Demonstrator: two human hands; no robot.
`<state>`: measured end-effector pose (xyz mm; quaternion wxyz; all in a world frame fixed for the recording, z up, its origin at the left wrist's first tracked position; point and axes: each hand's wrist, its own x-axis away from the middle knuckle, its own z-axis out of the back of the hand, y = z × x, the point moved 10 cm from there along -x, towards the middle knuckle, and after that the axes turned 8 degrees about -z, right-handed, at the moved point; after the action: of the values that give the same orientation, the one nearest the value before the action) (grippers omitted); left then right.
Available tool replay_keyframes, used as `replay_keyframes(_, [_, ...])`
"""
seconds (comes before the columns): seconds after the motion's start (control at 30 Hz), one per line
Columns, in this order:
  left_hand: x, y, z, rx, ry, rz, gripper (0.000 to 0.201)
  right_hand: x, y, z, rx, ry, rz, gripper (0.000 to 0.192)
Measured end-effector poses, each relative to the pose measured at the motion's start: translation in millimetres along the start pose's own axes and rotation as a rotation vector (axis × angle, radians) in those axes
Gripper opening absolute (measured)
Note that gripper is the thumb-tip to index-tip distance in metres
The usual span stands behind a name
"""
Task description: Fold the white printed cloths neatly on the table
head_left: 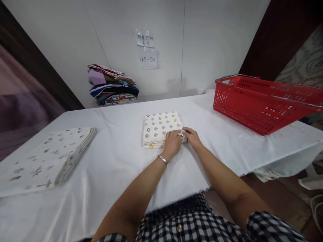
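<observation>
A folded white cloth (161, 126) printed with grey tree-like shapes and a few coloured ones lies on the white-covered table. My left hand (173, 143), wearing a silver bracelet (163, 160), is closed on its front edge, fingers over the top. Just to the right, my right hand (192, 137) pinches the layers at the cloth's front right corner, where a bit of fabric is bunched between both hands. The thumbs are partly hidden. Off to the left lies a larger folded cloth (47, 158) with dark leaf-like prints and a thick grey edge.
A red plastic basket (242, 101) with metal handles stands at the right rear. Behind the table's back edge, a stack of folded fabrics (113, 85) rests against the wall, left of two paper signs (148, 59). The white tablecloth (113, 168) hangs over the near edge.
</observation>
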<state>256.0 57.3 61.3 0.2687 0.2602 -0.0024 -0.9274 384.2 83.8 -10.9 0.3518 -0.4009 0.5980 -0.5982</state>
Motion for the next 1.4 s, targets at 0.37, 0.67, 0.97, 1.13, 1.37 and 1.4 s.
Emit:
replay_keyframes(0.37, [-0.8, -6.8, 0.0, 0.144, 0.077, 0.119, 0.013, -2.1, -0.5, 0.7, 0.003, -0.002, 0.033, 0.033])
replay_keyframes(0.67, [1.8, -11.0, -0.2, 0.190, 0.113, 0.134, 0.011, -0.7, -3.6, 0.3, 0.023, -0.005, 0.047, 0.031])
replay_keyframes(0.97, [-5.2, -6.5, -2.6, 0.166, 0.100, 0.151, 0.016, -3.3, -1.1, 1.1, 0.038, 0.007, 0.035, 0.034])
replay_keyframes(1.13, [-7.3, -5.4, -3.5, 0.174, 0.103, 0.135, 0.016, -2.6, -1.5, 1.4, 0.054, 0.011, 0.047, 0.035])
replay_keyframes(1.37, [-6.2, -4.4, -4.1, 0.177, 0.085, 0.094, 0.013, -3.4, 0.0, 2.2, 0.048, 0.018, 0.044, 0.035])
replay_keyframes(1.4, [-5.6, -4.7, -4.0, 0.181, 0.087, 0.091, 0.013, -3.4, 0.3, 2.3, 0.044, 0.019, 0.037, 0.034])
